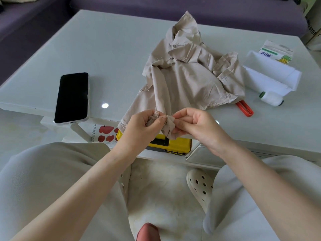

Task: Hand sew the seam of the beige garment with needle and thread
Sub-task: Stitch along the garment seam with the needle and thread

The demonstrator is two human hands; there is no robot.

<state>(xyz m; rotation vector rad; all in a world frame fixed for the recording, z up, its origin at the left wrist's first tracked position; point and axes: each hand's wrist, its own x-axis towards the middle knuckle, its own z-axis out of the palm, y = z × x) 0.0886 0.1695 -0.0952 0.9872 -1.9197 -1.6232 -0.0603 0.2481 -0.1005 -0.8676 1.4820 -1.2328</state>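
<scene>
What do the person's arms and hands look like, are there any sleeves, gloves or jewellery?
The left forearm and right forearm are bare all the way to the frame's edge, and no sleeve shows. The left hand and right hand are ungloved, with no ring, watch or bracelet visible on the fingers or wrists.

the carton (276,53) bears blue chinese characters, partly hidden; the notebook's (104,134) small print is unreadable.

place: my living room at home | signs: purple sofa (173,7) behind my low white bench (112,49) | also: phone (72,98), juice carton (276,53) (pineapple on it), my clog (199,185) on the pale floor (156,188)
</scene>
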